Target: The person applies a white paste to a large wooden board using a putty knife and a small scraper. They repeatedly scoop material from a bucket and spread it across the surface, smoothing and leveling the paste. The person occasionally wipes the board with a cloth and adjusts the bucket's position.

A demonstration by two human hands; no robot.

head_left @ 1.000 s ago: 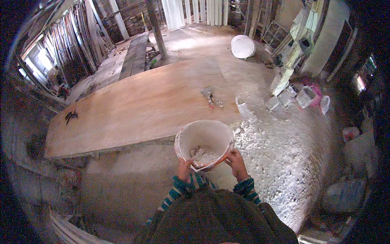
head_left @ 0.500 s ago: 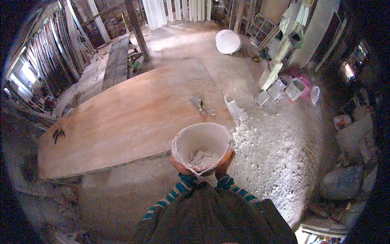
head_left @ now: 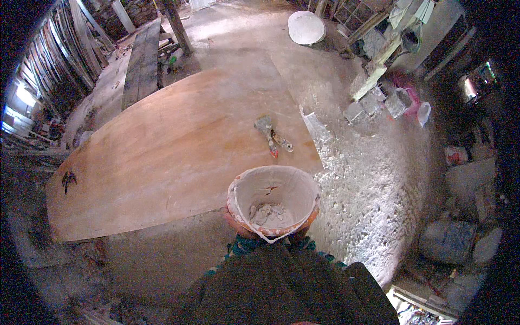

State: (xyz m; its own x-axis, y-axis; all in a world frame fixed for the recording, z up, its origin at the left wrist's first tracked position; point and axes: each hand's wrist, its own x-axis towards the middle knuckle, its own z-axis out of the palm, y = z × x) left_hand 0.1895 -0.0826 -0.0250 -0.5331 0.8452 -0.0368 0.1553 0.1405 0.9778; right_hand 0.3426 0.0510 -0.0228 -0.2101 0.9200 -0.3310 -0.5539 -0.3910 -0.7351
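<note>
Close to my body I hold a bucket, its inside coated white and its outside orange where it shows. A little pale, lumpy material lies at its bottom. My left hand grips the bucket's left side, and my right hand grips the right side; both are partly hidden by it. Just beyond the rim, a wide wooden board carries a flat-bladed scraper with a red-tipped handle. Beside the scraper lies a second tool with a pale handle.
Whitish rough material spreads over the floor at right. A small dark object sits on the board's left end. A white round tub stands far off, a wooden post at upper left. Clear plastic containers and sacks line the right.
The bucket has come slightly closer to my body, covering more of my sleeves. The view has tipped downward, so the far surroundings sit higher. The tools on the board stay put.
</note>
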